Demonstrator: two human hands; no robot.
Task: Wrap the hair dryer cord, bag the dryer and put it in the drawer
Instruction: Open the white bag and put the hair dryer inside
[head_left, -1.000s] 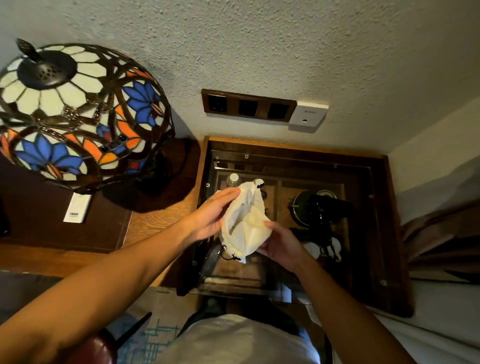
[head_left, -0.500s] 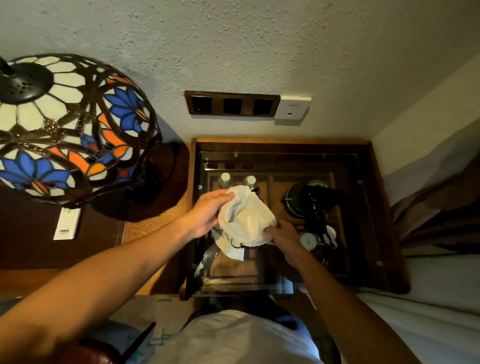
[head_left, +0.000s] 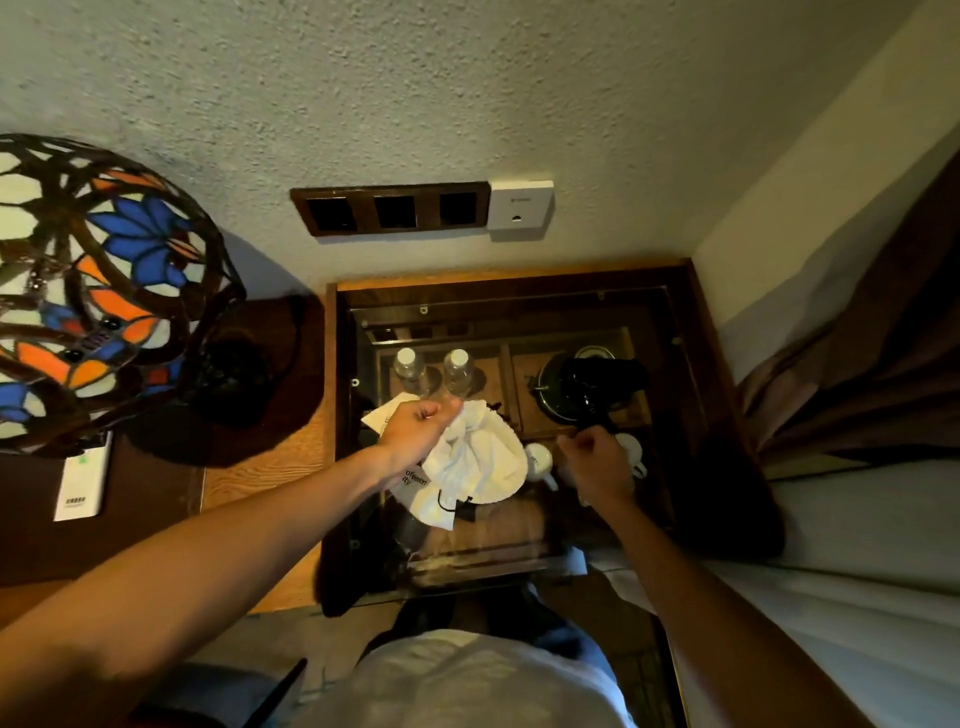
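My left hand (head_left: 418, 431) is shut on the top edge of a white drawstring bag (head_left: 480, 460), which hangs crumpled over the glass top, its black cord dangling below. The black hair dryer (head_left: 597, 384) lies on the glass-topped cabinet (head_left: 691, 395) to the right of the bag, handle pointing toward me. My right hand (head_left: 597, 460) is off the bag, fingers curled, right at the end of the dryer's handle. Whether it grips the handle or the cord is hidden. I see no open drawer.
Under the glass stand two water bottles (head_left: 431, 371), a dark kettle and white cups (head_left: 540, 460). A stained-glass lamp (head_left: 98, 291) looms at the left above a wooden desk with a white card (head_left: 80, 480). Wall sockets (head_left: 392, 208) sit behind; a brown curtain (head_left: 857, 374) hangs right.
My right hand has let go of the bag and moved right to the dryer's handle. My left hand keeps the bag, now lower and more crumpled.
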